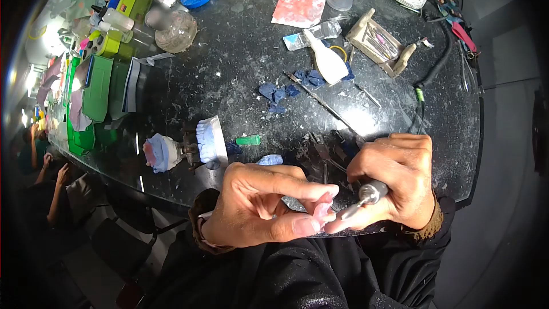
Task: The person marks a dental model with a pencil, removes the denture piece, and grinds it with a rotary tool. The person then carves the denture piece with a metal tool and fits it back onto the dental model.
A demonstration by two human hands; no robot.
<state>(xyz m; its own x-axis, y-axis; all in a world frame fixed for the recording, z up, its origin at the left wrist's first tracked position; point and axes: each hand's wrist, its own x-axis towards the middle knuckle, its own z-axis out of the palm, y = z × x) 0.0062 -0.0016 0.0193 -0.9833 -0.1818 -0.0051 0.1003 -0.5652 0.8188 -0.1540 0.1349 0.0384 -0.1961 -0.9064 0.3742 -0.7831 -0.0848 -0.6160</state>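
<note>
My left hand (266,203) is closed, pinching a small translucent pink acrylic denture piece (323,207) between thumb and fingertips. My right hand (397,180) wraps round a metal rotary handpiece (373,192), whose pale pointed bur (350,211) aims at the pink piece. Whether the bur touches it I cannot tell. Left of my hands, blue-and-white dental casts (211,142) stand on an articulator (190,147), the other cast showing pink at its end. A green cylinder (248,140) and a light blue fragment (270,160) lie just beyond my left hand.
Dark blue scraps (277,94), a white bottle (329,60) and a long thin tool (326,106) lie ahead. A tool holder (377,43) stands farther right, near a black cord (439,60). Green bins (97,88) line the left edge. Another person's arm (57,191) shows far left.
</note>
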